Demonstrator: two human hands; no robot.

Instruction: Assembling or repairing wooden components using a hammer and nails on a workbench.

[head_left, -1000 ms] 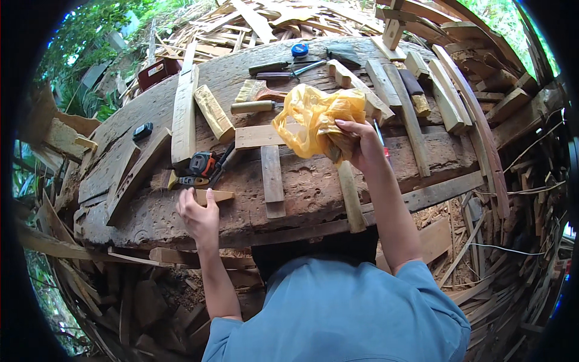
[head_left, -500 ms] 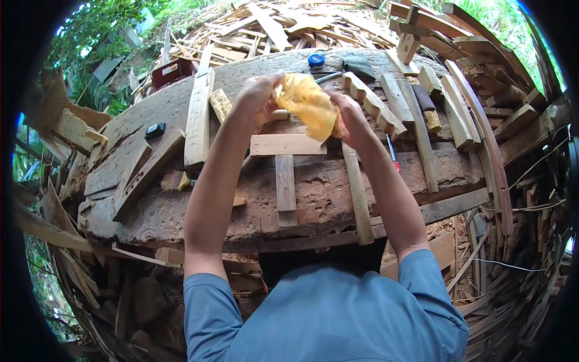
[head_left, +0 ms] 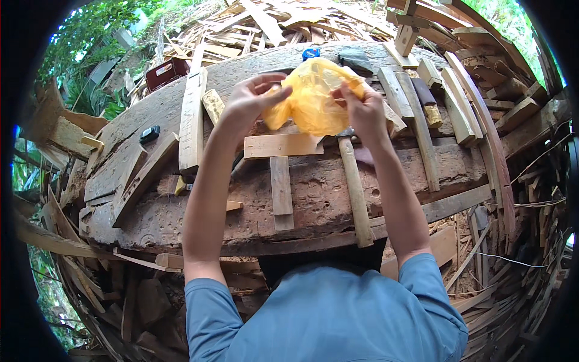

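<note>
Outdoors, I stand at the near edge of a thick, pitted wooden bench (head_left: 319, 184), with a heap of scrap wood (head_left: 301, 27) past its far edge and greenery (head_left: 96, 51) beyond the far left corner. Above the bench's middle is a thin yellow plastic bag (head_left: 319, 105). My right hand (head_left: 368, 117) pinches its right side between thumb and fingers; my left hand (head_left: 246, 105) is at its left side, fingers bent, but I cannot tell whether they grip it.

Behind the bag, part of the bench's middle is hidden, and a pale board (head_left: 283, 146) shows only its nearer part. My left forearm cuts off a small wooden wedge (head_left: 234, 206) and covers most of a yellow object (head_left: 180, 185) too hidden to make out.

Along the near edge, pitted wood lies open between a short block (head_left: 281, 193) and a wooden handle (head_left: 356, 193) that juts over the edge. More surface shows around a small black device (head_left: 149, 134) toward the left end; a reddish plank (head_left: 482, 139) overhangs the near right corner.
</note>
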